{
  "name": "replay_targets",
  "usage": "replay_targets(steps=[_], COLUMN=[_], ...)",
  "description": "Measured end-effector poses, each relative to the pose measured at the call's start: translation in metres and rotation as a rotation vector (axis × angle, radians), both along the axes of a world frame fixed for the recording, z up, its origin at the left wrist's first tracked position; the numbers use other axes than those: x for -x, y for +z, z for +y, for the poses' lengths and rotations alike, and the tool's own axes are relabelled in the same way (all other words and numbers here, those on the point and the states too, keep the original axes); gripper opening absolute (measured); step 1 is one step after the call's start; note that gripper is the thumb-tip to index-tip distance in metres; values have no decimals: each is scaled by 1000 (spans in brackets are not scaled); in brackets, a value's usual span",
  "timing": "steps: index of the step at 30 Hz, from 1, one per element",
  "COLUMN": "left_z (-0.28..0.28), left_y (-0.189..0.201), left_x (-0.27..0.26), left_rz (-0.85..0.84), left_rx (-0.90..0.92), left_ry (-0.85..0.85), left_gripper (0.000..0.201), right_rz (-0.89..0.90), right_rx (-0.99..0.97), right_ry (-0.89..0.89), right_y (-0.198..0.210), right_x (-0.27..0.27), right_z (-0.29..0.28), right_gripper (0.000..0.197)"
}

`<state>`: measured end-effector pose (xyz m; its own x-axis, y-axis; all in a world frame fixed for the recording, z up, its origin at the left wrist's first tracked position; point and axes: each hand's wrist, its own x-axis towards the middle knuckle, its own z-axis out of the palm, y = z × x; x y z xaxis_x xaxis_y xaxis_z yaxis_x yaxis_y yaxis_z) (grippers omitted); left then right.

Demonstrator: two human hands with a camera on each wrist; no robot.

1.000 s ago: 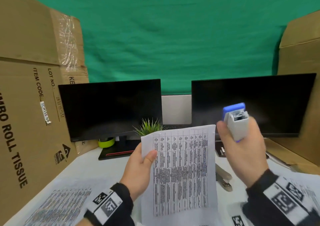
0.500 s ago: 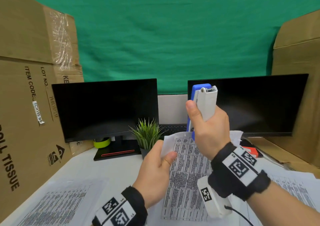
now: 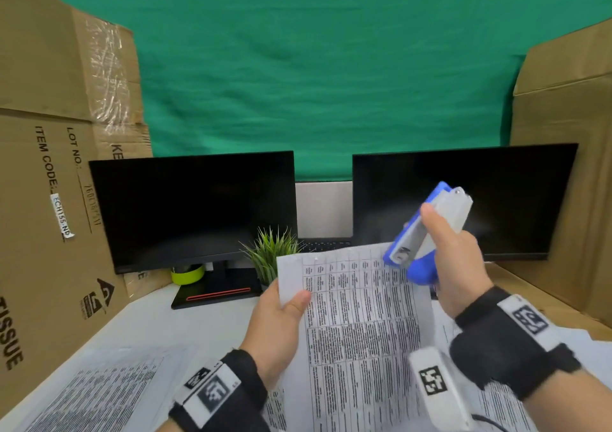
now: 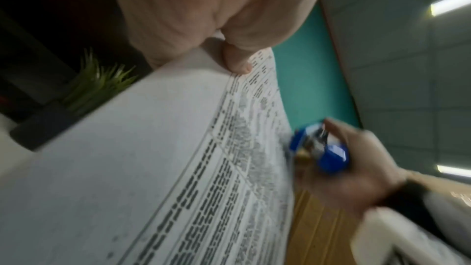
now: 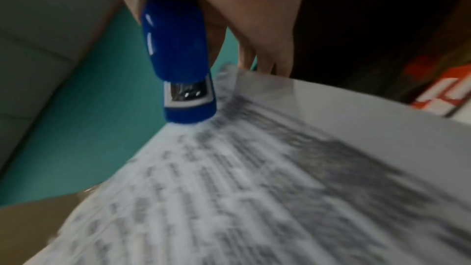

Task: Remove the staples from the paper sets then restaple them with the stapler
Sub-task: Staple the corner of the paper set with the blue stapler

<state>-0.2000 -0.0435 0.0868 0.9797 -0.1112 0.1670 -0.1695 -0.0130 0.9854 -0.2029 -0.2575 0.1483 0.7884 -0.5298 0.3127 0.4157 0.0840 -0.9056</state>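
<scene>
Stapler (image 3: 427, 233) swung right — right hand (image 3: 457, 266) grips it; left hand (image 3: 278, 329) pinches paper set (image 3: 361, 325).

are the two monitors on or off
Off, as far as the head view shows: the left monitor and right monitor are both plain black, with no image or glow.

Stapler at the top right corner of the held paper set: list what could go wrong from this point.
1. The left hand pinches the paper set only at its top left, in mid-air; the sheets may shift or fan before stapling.
2. The stapler in the right hand comes in tilted, so the staple could land crooked or over the printed table.
3. Both wrist views are blurred; whether the corner sits inside the stapler's mouth cannot be told, so it may miss some sheets.
</scene>
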Motion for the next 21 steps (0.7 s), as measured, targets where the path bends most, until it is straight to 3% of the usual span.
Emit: replay_targets(steps=[4,6,8,10,12,14,16,18,21], left_z=[5,0,-2,7,24,40,50,51,46], left_y=[1,-2,-9,-26,-46,-64,-78,-86,-92], left_x=[-12,-17,-22,-30,-41,-52,-59,-64,-70], left_rz=[38,92,162,183,162,192,266,314,333], left_rx=[52,53,-22,-297,-768,-1180,-1338,-1389,-1485], left_ry=[-47,-86,-101,-97,-121,-178,-207,-212,-202], left_gripper=[32,26,27,26,29,50,74,87,90], right_rz=[215,267,321,405,483,648,703,555,605], right_rx=[-109,-34,74,154,206,405,551,476,492], right_ry=[324,291,119,-60,-257,-481,-610,-425,122], right_y=[-21,-30,-30,-25,-24,-35,-41,-44,-79], right_x=[14,16,18,25,30,32,36,38,26], right_z=[-22,-37,-59,-84,-117,-149,-151,-118,-57], right_gripper=[39,41,46,44,53,82,78,52,36])
